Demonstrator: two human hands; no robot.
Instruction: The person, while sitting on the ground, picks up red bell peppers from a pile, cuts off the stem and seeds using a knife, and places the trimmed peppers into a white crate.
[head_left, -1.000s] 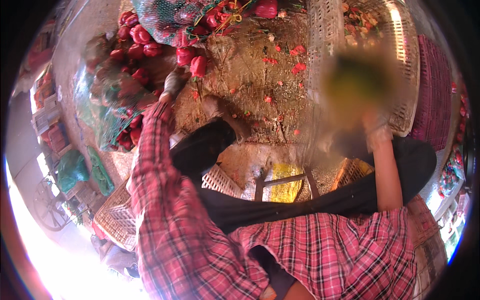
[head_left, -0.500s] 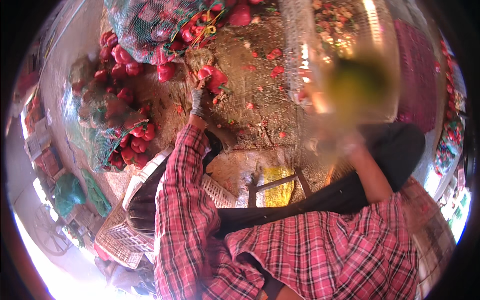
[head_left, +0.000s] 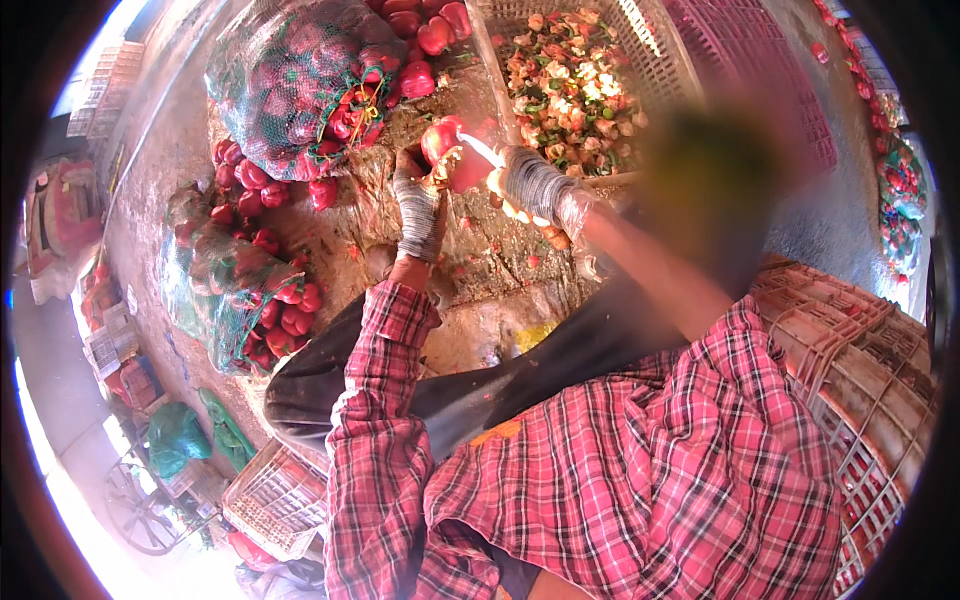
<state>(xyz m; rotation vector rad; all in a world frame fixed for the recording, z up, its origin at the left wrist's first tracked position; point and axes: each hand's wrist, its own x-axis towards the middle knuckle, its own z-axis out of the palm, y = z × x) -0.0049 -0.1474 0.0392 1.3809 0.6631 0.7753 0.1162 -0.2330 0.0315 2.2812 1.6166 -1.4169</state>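
Note:
My left hand (head_left: 420,212), in a grey knit glove, is closed around a red bell pepper (head_left: 437,142) above the worktop. My right hand (head_left: 535,186), gloved the same way, grips a knife with its handle hidden in the fist. The pale knife blade (head_left: 482,150) points left and meets the pepper's right side, or nearly so; contact is hard to tell. A smeared reddish patch lies just under the blade, too blurred to make out.
A crate (head_left: 492,75) of cut pepper cores and stems stands beyond my right hand. Netted sacks (head_left: 300,85) and loose red peppers (head_left: 292,320) lie to the left. A slatted crate (head_left: 850,400) is at my right side. A dark-yellow blur covers part of the right.
My right hand has come left from near my right knee to the pepper, with the knife now showing. The pepper is turned differently in my left hand. The whole view has shifted.

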